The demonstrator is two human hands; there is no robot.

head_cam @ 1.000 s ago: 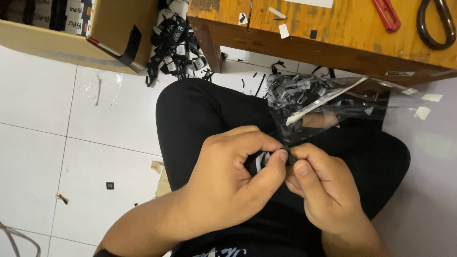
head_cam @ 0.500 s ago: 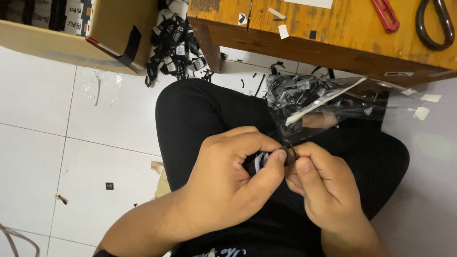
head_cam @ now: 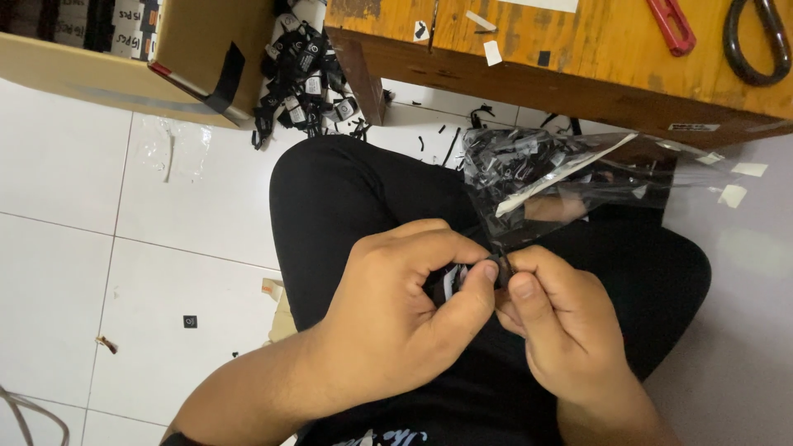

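Observation:
Over my lap, my left hand (head_cam: 396,318) and my right hand (head_cam: 562,330) meet and pinch one small black piece (head_cam: 498,268) between thumbs and forefingers. A bit of black-and-white tag (head_cam: 450,281) shows under my left fingers. Most of the piece is hidden by the fingertips. Just beyond my hands a clear plastic bag (head_cam: 570,177) full of small black parts rests on my right thigh, against the table edge.
A wooden table (head_cam: 578,58) spans the top right, carrying a red tool (head_cam: 673,25), black scissors handles (head_cam: 756,41) and paper scraps. A cardboard box (head_cam: 140,62) sits top left beside a heap of black tags (head_cam: 306,74) on the white tiled floor (head_cam: 116,248).
My fingers have shifted slightly on the small black piece; both hands stay in the same place over my lap.

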